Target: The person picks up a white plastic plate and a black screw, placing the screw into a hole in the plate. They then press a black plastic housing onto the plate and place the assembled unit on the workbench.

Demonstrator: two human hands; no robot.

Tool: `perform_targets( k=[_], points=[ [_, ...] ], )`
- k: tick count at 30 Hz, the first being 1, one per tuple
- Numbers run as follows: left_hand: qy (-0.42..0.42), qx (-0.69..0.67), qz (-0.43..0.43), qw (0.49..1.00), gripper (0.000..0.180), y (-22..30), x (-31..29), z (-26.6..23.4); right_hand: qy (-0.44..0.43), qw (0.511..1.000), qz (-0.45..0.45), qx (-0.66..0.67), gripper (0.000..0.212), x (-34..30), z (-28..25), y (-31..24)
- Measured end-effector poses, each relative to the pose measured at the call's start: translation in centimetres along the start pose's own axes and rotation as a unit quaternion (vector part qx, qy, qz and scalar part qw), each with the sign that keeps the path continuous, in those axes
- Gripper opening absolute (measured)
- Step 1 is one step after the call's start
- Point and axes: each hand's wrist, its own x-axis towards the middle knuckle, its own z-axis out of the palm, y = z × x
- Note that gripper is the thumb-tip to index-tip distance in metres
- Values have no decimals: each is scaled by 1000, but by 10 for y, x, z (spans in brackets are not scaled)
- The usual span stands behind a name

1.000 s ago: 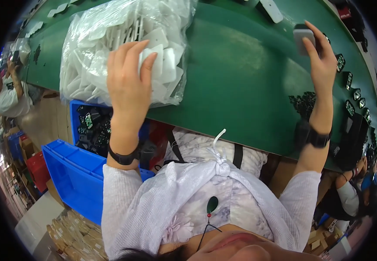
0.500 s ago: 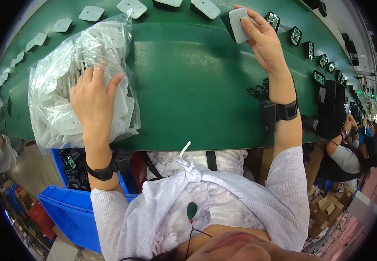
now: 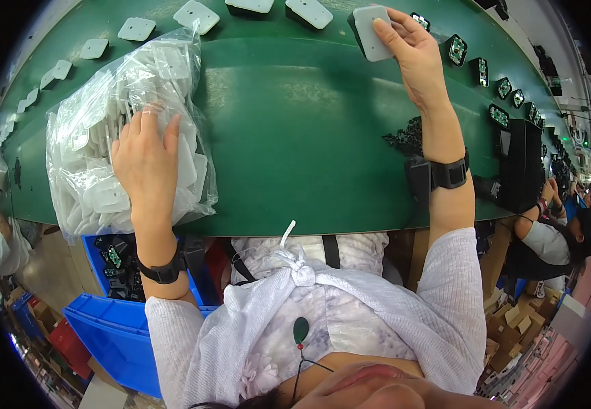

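My left hand (image 3: 147, 160) lies on a clear plastic bag (image 3: 198, 51) full of flat white plastic covers (image 3: 101, 180). Its fingers are stretched and the thumb stands apart, with the fingertips among the covers and film, partly hidden. Up at the far right of the green table, my right hand (image 3: 414, 58) grips a casing (image 3: 375, 37) by its edge, thumb on the white top. A black side shows along the casing's left edge.
Several white-topped casings (image 3: 309, 12) line the far edge. Black housings with green circuit boards (image 3: 456, 50) curve down the right. Small black parts (image 3: 408, 136) lie beside my right forearm. A black box (image 3: 521, 163) stands at right; blue crates (image 3: 115, 334) sit below. A co-worker (image 3: 554, 235) sits at right.
The casing in my right hand has shifted slightly up and left. The casings and board housings along the far edge have moved left. My left hand stays at the bag, its thumb nearer the fingers.
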Motion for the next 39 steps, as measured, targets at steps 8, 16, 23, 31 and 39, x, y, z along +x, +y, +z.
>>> perform_targets(
  k=[8,16,23,31,39],
  points=[
    [-44,-88,-71,993,17,-1,-3,-22,-11,1000,-5,-19,33,24,-7,5],
    [80,-199,-132,968,25,-14,-14,-50,-3,999,15,-47,36,43,-13,12],
    [234,-400,-123,877,28,-4,-29,-66,-60,951,-46,-300,31,97,-19,39],
    [-100,-724,-140,668,20,54,-42,-56,-116,921,56,-368,36,125,-45,37],
    [-171,-742,-151,631,21,75,-54,-31,-137,828,-130,-529,26,-34,-18,-34]
  ],
)
